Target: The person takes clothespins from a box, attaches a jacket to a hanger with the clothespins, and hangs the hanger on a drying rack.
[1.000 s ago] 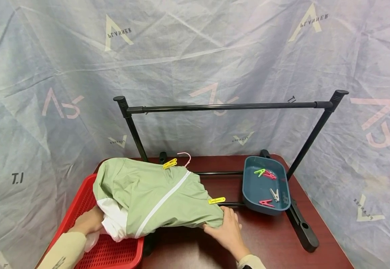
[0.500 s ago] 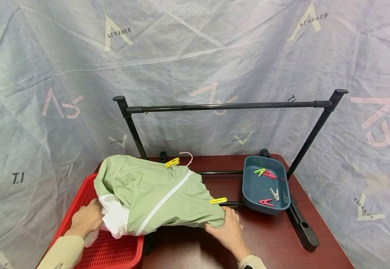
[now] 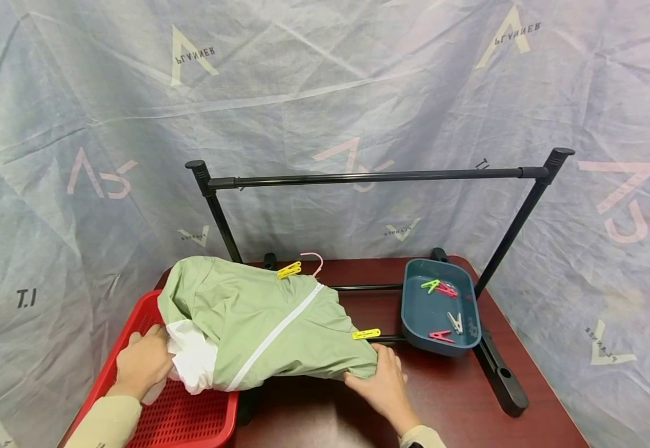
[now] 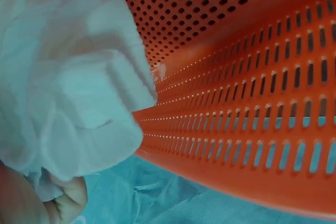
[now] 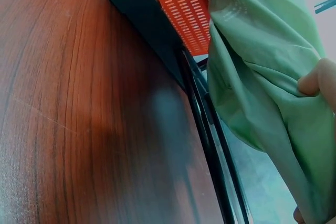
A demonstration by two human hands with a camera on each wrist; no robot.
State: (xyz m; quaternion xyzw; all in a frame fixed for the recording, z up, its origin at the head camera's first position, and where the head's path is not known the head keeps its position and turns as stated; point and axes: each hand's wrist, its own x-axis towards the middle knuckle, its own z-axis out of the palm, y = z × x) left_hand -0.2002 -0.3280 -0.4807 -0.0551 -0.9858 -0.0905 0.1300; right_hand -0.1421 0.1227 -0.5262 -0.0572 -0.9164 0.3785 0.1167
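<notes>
A light green jacket [image 3: 297, 336] with a white zip strip lies across the middle of the head view, partly over the red basket [image 3: 230, 423]. From its top edge sticks out the hook of a pink hanger [image 3: 318, 264]. Yellow clothespins [image 3: 289, 270] sit at its top edge and right side. At the left, my left hand [image 3: 142, 364] grips the white cloth [image 3: 193, 361] at the jacket's end, and in the left wrist view its digits pinch that bunched cloth [image 4: 89, 103]. My right hand [image 3: 383, 386] pinches the jacket's lower right corner, thumb on the green fabric [image 5: 273, 82].
A black rack [image 3: 381, 177] spans the table [image 3: 325, 423], its crossbar above the jacket. On the right stands a blue bin [image 3: 434, 311] with several coloured clothespins [image 3: 439, 337], next to the rack's black foot [image 3: 504, 376]. A grey printed curtain [image 3: 325, 93] hangs behind.
The jacket has shifted slightly to the right, with the hanger hook and clothespins. My left hand has moved a little upward along the white cloth's side; my right hand keeps its pinch.
</notes>
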